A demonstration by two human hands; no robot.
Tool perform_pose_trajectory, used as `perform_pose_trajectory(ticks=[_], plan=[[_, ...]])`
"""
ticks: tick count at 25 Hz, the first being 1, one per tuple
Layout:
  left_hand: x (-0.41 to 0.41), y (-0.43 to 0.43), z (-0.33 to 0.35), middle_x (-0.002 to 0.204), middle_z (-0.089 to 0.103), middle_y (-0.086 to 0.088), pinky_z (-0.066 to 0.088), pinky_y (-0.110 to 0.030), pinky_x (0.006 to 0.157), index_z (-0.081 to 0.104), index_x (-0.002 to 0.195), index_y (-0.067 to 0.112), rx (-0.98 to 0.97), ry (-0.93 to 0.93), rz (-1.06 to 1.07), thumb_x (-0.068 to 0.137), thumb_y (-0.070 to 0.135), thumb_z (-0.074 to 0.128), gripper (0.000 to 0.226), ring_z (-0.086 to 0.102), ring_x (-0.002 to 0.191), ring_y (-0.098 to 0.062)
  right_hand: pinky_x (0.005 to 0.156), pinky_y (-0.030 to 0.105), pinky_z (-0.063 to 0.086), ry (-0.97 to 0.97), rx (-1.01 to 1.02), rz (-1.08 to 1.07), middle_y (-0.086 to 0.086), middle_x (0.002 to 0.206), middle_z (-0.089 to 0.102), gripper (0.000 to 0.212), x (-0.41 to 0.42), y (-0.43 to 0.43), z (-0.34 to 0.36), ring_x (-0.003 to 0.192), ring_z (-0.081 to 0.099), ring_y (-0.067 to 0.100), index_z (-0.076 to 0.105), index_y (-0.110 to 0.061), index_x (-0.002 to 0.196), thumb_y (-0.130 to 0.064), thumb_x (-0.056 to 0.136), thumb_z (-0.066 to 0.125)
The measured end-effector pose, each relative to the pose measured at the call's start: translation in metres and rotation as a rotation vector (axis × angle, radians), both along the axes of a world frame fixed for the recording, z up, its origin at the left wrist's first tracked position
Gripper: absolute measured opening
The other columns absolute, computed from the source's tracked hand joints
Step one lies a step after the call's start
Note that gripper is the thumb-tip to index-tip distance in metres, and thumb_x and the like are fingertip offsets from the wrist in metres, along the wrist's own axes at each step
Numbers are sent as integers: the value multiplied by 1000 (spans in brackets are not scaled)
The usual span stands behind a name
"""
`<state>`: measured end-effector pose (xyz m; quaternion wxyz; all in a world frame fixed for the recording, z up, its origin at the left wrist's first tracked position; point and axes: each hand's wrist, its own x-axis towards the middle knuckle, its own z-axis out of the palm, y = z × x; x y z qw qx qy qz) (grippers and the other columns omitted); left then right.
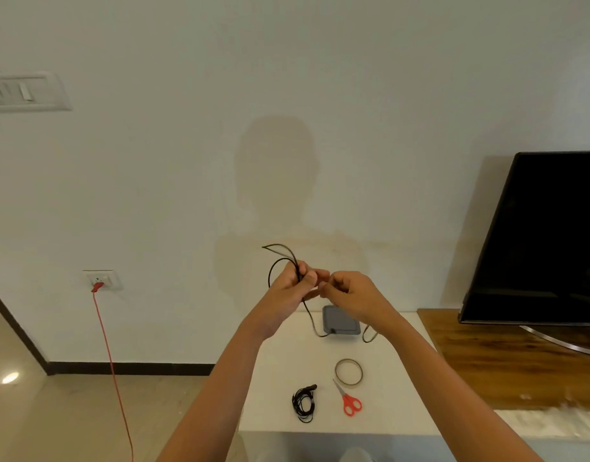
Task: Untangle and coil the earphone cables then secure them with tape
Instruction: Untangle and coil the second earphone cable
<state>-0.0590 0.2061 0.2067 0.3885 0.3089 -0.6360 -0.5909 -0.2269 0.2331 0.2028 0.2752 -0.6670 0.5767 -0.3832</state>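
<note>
My left hand (292, 288) is raised above the white table (273, 388) and grips a black earphone cable (280, 258) whose loops stick up above the fist. One strand hangs down from it to the tabletop beside the grey box. My right hand (348, 291) is closed, its fingertips touching the left hand's fingers; whether it pinches the cable is hidden. A second black earphone cable (303, 403) lies coiled on the table near the front edge. To the right of the coil lie a roll of clear tape (349, 372) and red-handled scissors (348, 400).
A flat grey box (341, 320) sits at the back of the table against the wall. A black TV (540, 235) stands on a wooden cabinet (507, 358) to the right. A red cord (112, 361) hangs from a wall socket (102, 280) at the left.
</note>
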Motion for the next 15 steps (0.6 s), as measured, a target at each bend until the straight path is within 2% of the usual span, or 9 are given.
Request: perform_pose_trajectory(ticks=[1, 3, 5, 6, 10, 15], plan=[[-3, 2, -2, 106, 68, -2, 49, -23, 90, 37, 92, 13, -83, -94, 23, 101, 22, 43, 14, 62, 96, -8, 56, 19, 40, 12, 32, 5, -9, 56, 55, 23, 1, 1, 5, 48, 47, -1, 67, -15, 77, -30, 92, 57], [-3, 3, -6, 85, 63, 2, 43, -18, 69, 37, 88, 15, -248, -274, 75, 98, 32, 48, 22, 54, 71, -5, 52, 19, 38, -45, 105, 36, -8, 57, 58, 22, 0, 4, 13, 48, 44, 4, 68, -14, 80, -31, 91, 58], [2, 3, -8, 64, 44, 6, 33, -17, 56, 37, 83, 16, -306, -341, 140, 95, 35, 54, 28, 39, 54, -6, 49, 17, 37, -111, 147, 42, -4, 64, 64, 18, -4, 8, 19, 50, 44, 6, 67, -12, 88, -28, 90, 61], [7, 2, -7, 60, 35, 7, 30, -17, 52, 37, 81, 17, -295, -328, 171, 94, 32, 57, 28, 31, 52, -7, 49, 17, 38, -161, 164, 43, -2, 68, 67, 14, -7, 9, 21, 50, 45, 6, 67, -10, 91, -24, 89, 61], [27, -2, 5, 59, 29, 11, 25, -21, 50, 37, 75, 19, -161, -174, 316, 93, 19, 60, 29, 25, 52, -7, 51, 18, 42, -294, 224, 109, 5, 72, 70, 9, -20, 11, 13, 50, 49, 9, 68, -6, 89, -14, 89, 63], [48, -9, 19, 62, 33, 9, 28, -17, 43, 38, 70, 23, 102, 262, 410, 94, 11, 56, 33, 27, 45, -5, 56, 19, 48, -424, 248, 171, 6, 71, 67, 10, -23, 22, -8, 58, 58, 13, 67, -6, 87, -13, 91, 60]])
